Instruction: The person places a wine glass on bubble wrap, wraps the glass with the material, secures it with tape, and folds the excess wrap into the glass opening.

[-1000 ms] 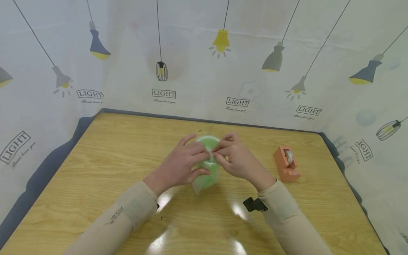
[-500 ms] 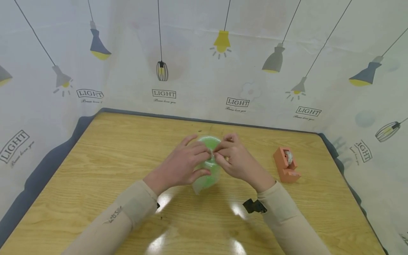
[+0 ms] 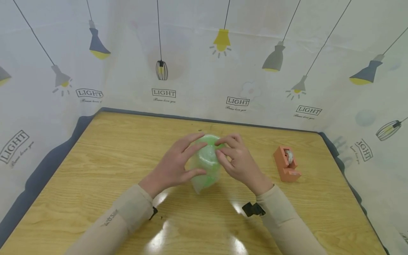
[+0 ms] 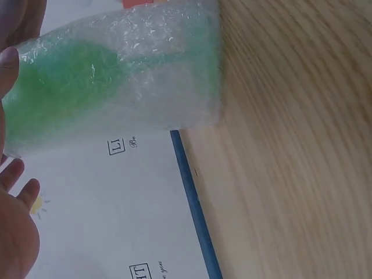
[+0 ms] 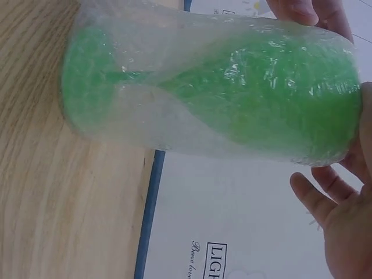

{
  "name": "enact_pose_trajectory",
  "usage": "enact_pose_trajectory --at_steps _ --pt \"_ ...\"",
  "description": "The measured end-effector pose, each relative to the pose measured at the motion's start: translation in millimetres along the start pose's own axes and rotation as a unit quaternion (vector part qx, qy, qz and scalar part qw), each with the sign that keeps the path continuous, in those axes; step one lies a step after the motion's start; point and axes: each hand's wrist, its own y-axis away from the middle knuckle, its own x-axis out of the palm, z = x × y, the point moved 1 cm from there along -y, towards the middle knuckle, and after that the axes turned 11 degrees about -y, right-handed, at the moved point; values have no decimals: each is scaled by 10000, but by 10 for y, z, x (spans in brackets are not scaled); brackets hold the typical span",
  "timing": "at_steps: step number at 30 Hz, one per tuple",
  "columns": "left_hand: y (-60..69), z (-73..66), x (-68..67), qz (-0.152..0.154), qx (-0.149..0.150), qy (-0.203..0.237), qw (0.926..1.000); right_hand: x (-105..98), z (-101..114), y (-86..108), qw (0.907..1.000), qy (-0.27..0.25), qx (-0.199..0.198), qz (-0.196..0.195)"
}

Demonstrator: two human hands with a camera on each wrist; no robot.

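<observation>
A green goblet (image 5: 256, 93) stands upright on the table, wrapped in clear bubble wrap (image 4: 157, 87). Its round top lies between the two hands. My left hand (image 3: 170, 166) is spread at the goblet's left side, thumb and forefinger apart, fingertips close to the wrap; whether they touch it is unclear. With bent fingers and thumb my right hand (image 3: 240, 163) pinches at the upper right edge of the wrap. The left wrist view shows the right thumb (image 4: 8, 70) against the wrap's top. What lies right under its fingertips is hidden.
An orange tape dispenser (image 3: 283, 164) with a roll of clear tape stands to the right on the wooden table (image 3: 121, 148). A white backdrop (image 3: 197, 85) printed with lamps rises behind the table's dark-edged far side.
The left hand has loosened from the top of the wrap and drawn left, its fingers spreading. Right fingers have parted slightly and moved a little right. The goblet stays in place.
</observation>
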Motion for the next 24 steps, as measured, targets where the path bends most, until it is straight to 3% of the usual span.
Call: enact_pose_trajectory --at_steps 9,24 --pt "88 30 -20 176 -558 598 9965 35 -61 66 9987 -466 36 -193" --pt "61 -11 61 -75 -764 539 9956 27 -141 146 9953 -927 245 -105"
